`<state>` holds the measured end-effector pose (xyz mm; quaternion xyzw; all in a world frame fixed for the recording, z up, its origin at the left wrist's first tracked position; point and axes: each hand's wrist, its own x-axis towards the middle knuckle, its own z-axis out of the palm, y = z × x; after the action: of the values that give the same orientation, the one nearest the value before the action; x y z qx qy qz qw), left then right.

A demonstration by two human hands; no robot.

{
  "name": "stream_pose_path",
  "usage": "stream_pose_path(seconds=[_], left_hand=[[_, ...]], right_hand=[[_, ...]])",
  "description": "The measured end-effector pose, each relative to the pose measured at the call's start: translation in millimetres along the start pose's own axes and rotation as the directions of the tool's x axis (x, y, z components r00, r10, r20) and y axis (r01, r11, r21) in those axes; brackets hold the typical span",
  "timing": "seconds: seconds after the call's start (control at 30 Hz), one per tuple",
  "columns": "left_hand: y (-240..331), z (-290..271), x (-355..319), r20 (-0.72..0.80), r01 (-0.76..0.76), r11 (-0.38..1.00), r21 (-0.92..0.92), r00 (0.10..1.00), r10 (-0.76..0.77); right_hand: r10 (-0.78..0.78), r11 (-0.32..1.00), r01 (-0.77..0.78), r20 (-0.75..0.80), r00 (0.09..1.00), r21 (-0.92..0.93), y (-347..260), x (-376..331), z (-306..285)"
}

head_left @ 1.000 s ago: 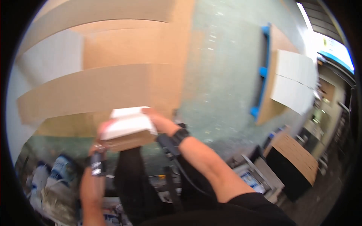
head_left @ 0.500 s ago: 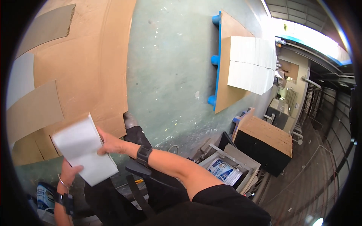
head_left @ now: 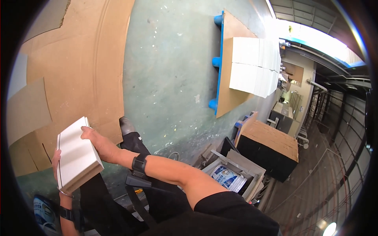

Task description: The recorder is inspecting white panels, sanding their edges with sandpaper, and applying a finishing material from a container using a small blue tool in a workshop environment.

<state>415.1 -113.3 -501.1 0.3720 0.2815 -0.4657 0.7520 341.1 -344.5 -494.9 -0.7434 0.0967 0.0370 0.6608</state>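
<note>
Low at the left, above my lap, I hold a flat white box (head_left: 76, 151) in both hands, tilted. Its near end shows a recessed, brownish side, and a thin dark line runs along its left edge. My left hand (head_left: 56, 159) grips that left edge, with its fingers partly hidden behind the box. My right hand (head_left: 96, 142) clasps the right side, fingertips resting on the top face near the far end. What is inside the box, if anything, is hidden.
Large cardboard sheets (head_left: 84, 59) lie at the left. Across the green floor (head_left: 169, 70), a blue pallet (head_left: 217, 63) carries a white stack (head_left: 252, 63) on a board. To the right stand a black-sided block (head_left: 265, 155) and a blue-and-white bucket (head_left: 228, 177).
The white thing showed two panels meeting at a fold; now it is closed into a box shape and turned. My right hand has shifted toward its far end, my left along its left edge.
</note>
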Motion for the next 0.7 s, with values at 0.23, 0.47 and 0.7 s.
stream_pose_path(seconds=[0.23, 0.47, 0.7], left_hand=[[8, -13, 16, -0.005, -0.150, 0.813, 0.563, 0.983, 0.185], [5, 61, 43, -0.039, -0.006, 0.920, 0.393, 0.999, 0.023], [18, 81, 49, -0.060, 0.089, 0.963, 0.254, 0.995, -0.076]], right_hand=[[0.132, 0.991, -0.132, 0.083, 0.988, -0.013, 15, 19, 23], [0.252, 0.961, -0.264, 0.131, 0.959, 0.086, 17, 32, -2], [0.552, 0.649, -0.548, 0.169, 0.817, 0.528, 0, 44, -2]])
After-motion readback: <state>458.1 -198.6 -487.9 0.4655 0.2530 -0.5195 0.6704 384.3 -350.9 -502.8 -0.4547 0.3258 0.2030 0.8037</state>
